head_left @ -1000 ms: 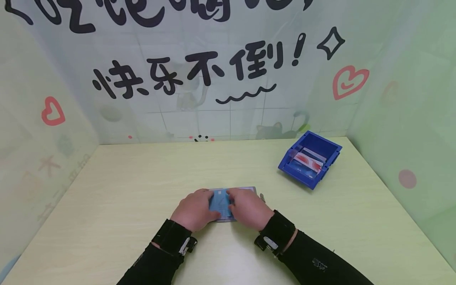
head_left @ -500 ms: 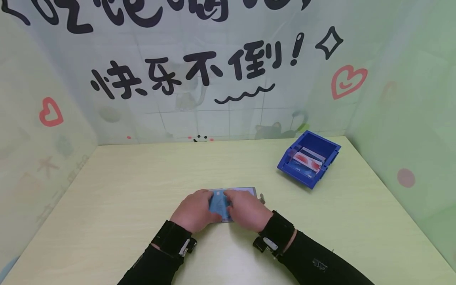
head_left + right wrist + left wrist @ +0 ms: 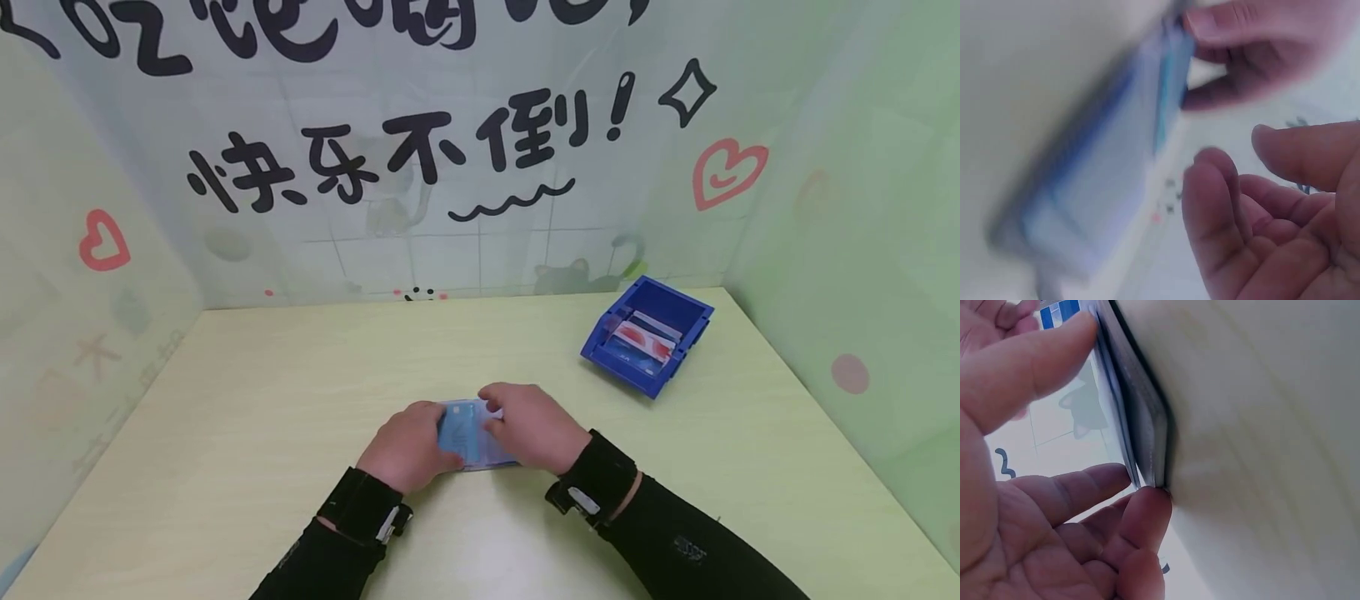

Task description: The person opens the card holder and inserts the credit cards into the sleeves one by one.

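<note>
While flat on the table [image 3: 247,400], card holder [image 3: 480,454], long axis left-right.

The room is bright and evenly lit, a soft light with no hard glare. On the desk [image 3: 240,433] only faint shadows sit under the forearms and beside the blue bin [image 3: 647,335]. The head view is sharp in the middle and bends outward toward its edges. The left wrist view is close and soft, the desk grain smeared. The right wrist view is the worst: the card holder [image 3: 1104,181] is a streaked blur, the fingers [image 3: 1216,206] hazy.
</note>
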Tool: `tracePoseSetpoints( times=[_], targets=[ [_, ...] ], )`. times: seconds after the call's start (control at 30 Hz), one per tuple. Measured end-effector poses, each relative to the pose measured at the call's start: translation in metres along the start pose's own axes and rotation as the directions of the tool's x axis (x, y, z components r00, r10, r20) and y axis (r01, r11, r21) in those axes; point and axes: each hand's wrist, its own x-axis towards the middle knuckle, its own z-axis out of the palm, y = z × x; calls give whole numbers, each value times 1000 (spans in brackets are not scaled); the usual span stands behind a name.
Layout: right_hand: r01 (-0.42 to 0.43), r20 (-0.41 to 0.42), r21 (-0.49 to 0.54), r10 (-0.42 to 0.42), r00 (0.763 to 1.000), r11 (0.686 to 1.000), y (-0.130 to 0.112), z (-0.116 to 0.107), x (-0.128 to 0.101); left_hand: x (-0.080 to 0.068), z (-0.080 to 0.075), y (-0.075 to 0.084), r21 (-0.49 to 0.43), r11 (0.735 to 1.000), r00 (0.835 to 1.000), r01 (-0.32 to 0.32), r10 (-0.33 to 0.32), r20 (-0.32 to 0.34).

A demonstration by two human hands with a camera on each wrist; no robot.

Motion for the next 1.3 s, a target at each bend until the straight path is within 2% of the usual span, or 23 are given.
tracePoseSetpoints(
  times=[0.1,0.2,0.4,0.53,0.7,0.97,1.17,1.3],
  targets=[
    [-51,-69,-28,49,996,998,8,-20,1,0,0,1,25,999,1000,20,-20,-9],
    [-96,-135,-53,88,987,994,23,-43,0,-1,0,1,59,998,999,14,-12,-37],
    [-161,-259,-106,129,957,981,71,-87,1,-3,0,1,70,997,997,12,-7,-73],
    [-209,-294,-162,155,943,964,102,-107,2,-4,0,2,41,999,997,18,-15,-81],
    [-228,-266,-237,163,950,944,124,-121,5,-6,-2,3,-6,1000,996,21,-21,-82],
    [-235,-208,-350,169,963,907,147,-123,18,-6,-3,3,-15,1000,996,22,-23,-89],
    [-269,-128,-449,237,963,852,157,-124,26,-5,-2,4,-2,1000,996,20,-21,-92],
    [-295,-96,-473,284,954,830,161,-123,29,-6,-2,4,6,1000,995,13,-12,-96]
  ],
)
